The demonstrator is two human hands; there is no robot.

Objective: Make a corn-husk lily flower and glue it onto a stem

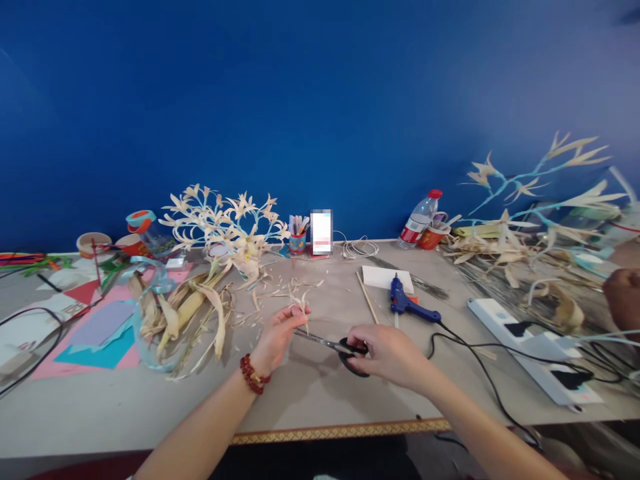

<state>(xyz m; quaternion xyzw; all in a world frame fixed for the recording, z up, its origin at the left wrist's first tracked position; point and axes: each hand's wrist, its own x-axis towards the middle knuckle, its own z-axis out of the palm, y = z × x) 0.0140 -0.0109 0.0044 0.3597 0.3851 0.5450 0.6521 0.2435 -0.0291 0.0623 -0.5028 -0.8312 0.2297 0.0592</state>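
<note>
Your left hand (281, 328) pinches a pale husk piece (303, 305), thumb against fingers, beside the scissors' (326, 343) tips; your right hand (386, 353) curls round their handles. Nearer you than the scissors, the surface (310, 403) reaches its patterned front edge (340, 432). Right of them sit the glue gun (399, 297) and black cord (454, 334); left, dry husks (187, 308).

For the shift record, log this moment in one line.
left hand: pinching corn-husk flower | right hand: holding black-handled scissors | blue glue gun: unheld
</note>
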